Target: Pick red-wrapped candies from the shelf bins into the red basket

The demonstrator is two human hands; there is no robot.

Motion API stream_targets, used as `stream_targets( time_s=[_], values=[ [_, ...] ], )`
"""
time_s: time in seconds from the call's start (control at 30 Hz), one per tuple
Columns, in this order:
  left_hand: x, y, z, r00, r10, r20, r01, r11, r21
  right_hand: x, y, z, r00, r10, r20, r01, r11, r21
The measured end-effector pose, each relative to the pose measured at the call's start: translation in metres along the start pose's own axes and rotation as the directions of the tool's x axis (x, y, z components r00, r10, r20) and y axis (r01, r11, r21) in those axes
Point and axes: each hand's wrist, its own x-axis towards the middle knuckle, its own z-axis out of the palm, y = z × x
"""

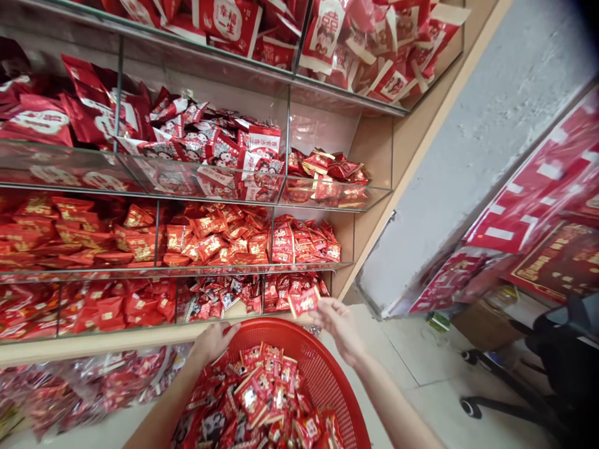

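Observation:
A red plastic basket (334, 374) full of small red packets (255, 396) stands at the bottom centre. My left hand (213, 343) is closed on the basket's upper left rim. Between the thumb and fingers of my right hand (337, 324) is one red packet with gold print (304, 302), held above the basket's far rim, in front of the lowest shelf. Right behind it is a compartment of similar red packets (283, 290).
Wooden shelves with glass dividers (369, 199) hold red packets in several compartments. Plastic bags of packets (93, 386) lie beneath. At right are a grey wall (449, 162), red printed sheets (510, 218) and a black wheeled chair (561, 355).

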Motion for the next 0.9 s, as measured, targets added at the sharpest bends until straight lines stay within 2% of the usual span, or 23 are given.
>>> stream_targets(
  time_s=[0.1,0.2,0.27,0.33,0.53,0.63,0.7,0.8,0.9],
  values=[
    [-0.001,0.001,0.0,1.0,0.008,0.004,-0.008,1.0,0.009,-0.008,0.063,-0.002,0.981,0.196,-0.001,-0.196,0.98,0.02],
    [0.0,0.001,0.0,1.0,0.007,0.0,-0.007,0.999,0.039,-0.013,0.113,-0.003,0.97,0.24,-0.041,-0.24,0.971,0.009],
    [0.0,0.0,0.0,1.0,0.001,0.001,-0.001,0.998,0.063,-0.015,0.132,-0.004,0.965,0.261,-0.038,-0.262,0.965,-0.015],
    [0.001,0.0,0.001,1.0,0.003,0.002,-0.003,0.997,0.072,-0.017,0.142,-0.004,0.955,0.298,-0.014,-0.298,0.954,-0.03],
    [0.002,-0.001,0.002,1.0,0.009,-0.006,-0.009,0.997,0.077,-0.023,0.146,-0.003,0.917,0.386,0.103,-0.385,0.922,-0.025],
    [0.002,-0.001,0.002,1.0,0.008,-0.008,-0.008,0.998,0.063,-0.023,0.161,-0.006,0.905,0.399,0.146,-0.379,0.913,-0.149],
    [0.001,-0.001,0.002,1.0,0.002,-0.007,-0.002,0.999,0.041,-0.021,0.176,-0.011,0.928,0.346,0.141,-0.297,0.912,-0.283],
    [0.0,-0.002,0.002,1.0,-0.009,-0.01,0.009,1.0,0.018,-0.014,0.188,-0.017,0.98,0.188,0.058,-0.148,0.899,-0.413],
    [0.0,-0.003,0.002,1.0,-0.004,-0.007,0.004,1.0,0.015,-0.007,0.169,-0.015,0.998,0.046,0.051,-0.015,0.876,-0.483]
  ],
)
